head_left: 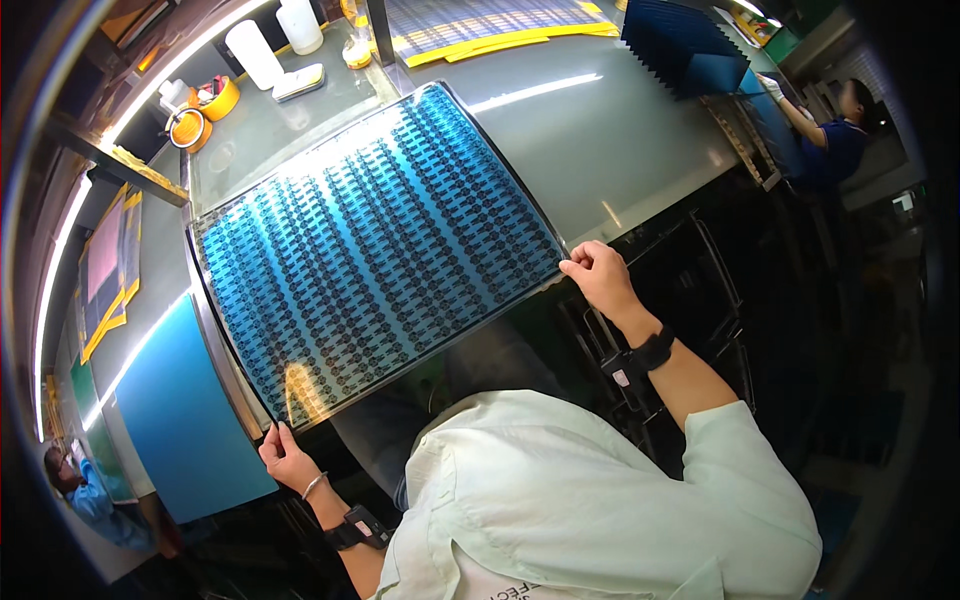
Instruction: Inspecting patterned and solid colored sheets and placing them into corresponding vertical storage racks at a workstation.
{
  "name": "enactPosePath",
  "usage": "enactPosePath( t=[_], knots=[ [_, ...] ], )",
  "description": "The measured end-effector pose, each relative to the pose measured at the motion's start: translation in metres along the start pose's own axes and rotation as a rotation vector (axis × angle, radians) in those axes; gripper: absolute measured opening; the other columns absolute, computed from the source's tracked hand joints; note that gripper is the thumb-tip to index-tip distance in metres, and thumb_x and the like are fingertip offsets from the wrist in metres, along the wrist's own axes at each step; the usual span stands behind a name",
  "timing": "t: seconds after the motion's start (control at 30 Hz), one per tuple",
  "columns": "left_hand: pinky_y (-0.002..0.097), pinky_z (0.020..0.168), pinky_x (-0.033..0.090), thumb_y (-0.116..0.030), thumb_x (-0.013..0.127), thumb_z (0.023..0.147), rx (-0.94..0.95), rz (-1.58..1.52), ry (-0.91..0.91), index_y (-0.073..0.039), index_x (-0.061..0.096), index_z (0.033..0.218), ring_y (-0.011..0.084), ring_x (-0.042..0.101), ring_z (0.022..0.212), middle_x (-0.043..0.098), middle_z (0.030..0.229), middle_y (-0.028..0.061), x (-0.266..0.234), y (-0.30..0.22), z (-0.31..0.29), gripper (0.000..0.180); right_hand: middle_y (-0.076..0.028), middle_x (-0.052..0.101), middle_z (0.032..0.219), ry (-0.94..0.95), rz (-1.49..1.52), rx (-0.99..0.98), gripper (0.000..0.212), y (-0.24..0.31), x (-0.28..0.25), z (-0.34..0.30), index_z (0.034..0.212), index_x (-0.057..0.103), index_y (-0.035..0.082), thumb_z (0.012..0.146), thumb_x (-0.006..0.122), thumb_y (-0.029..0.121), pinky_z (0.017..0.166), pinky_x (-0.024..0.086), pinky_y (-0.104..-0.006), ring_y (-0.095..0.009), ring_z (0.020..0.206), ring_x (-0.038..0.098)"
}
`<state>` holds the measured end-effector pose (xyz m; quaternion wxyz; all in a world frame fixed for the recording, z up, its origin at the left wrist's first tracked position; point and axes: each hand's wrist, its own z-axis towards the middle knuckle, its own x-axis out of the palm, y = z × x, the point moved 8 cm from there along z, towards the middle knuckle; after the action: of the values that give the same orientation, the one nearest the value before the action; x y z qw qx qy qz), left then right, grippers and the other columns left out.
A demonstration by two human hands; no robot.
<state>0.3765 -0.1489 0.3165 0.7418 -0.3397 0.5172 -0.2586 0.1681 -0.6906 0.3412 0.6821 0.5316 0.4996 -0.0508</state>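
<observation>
A large blue sheet printed with rows of small dark circuit patterns lies tilted over the near edge of the grey worktable. My left hand pinches its near left corner. My right hand grips its near right corner. Both wrists wear dark bands, and the left also has a thin bracelet. The sheet's far edge rests on the table, and light glares off its upper part.
Two white bottles, tape rolls and a small white box stand at the table's far left. A plain blue panel lies to my left. Dark blue stacked sheets sit far right, near a co-worker. Another person is at lower left.
</observation>
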Motion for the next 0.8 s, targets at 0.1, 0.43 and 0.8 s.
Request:
enactPosePath(
  t=[0.1,0.43,0.8],
  knots=[
    [0.0261,0.071,0.046,-0.012,0.066,0.084,0.015,0.035,0.002,0.003,0.064,0.093,0.0121,0.055,0.075,0.062,0.084,0.0060,-0.002,-0.001,0.000,0.018,-0.008,0.055,0.068,-0.039,-0.115,-0.073,0.022,0.011,0.003,-0.001,0.072,0.057,0.000,0.074,0.070,0.017,0.058,0.043,-0.0315,-0.020,0.060,0.052],
    [0.0256,0.070,0.047,-0.012,0.065,0.085,-0.153,-0.147,0.042,0.003,0.064,0.093,0.0119,0.056,0.076,0.062,0.085,0.0059,0.004,0.024,0.002,0.018,-0.011,0.056,0.072,-0.077,-0.086,-0.368,0.020,0.066,0.002,-0.002,0.069,0.055,0.001,0.075,0.067,0.015,0.064,0.042,-0.0394,-0.030,0.073,0.055],
    [0.0176,0.049,0.037,-0.011,0.061,0.088,-0.222,-0.246,0.048,0.001,0.063,0.098,0.0046,0.048,0.058,0.059,0.075,0.0006,0.002,-0.001,-0.003,0.016,-0.002,0.047,0.057,0.141,0.160,-0.130,0.016,0.033,-0.001,0.031,0.073,0.052,-0.001,0.080,0.062,0.008,0.053,0.036,-0.0238,-0.008,0.055,0.040]
  ],
)
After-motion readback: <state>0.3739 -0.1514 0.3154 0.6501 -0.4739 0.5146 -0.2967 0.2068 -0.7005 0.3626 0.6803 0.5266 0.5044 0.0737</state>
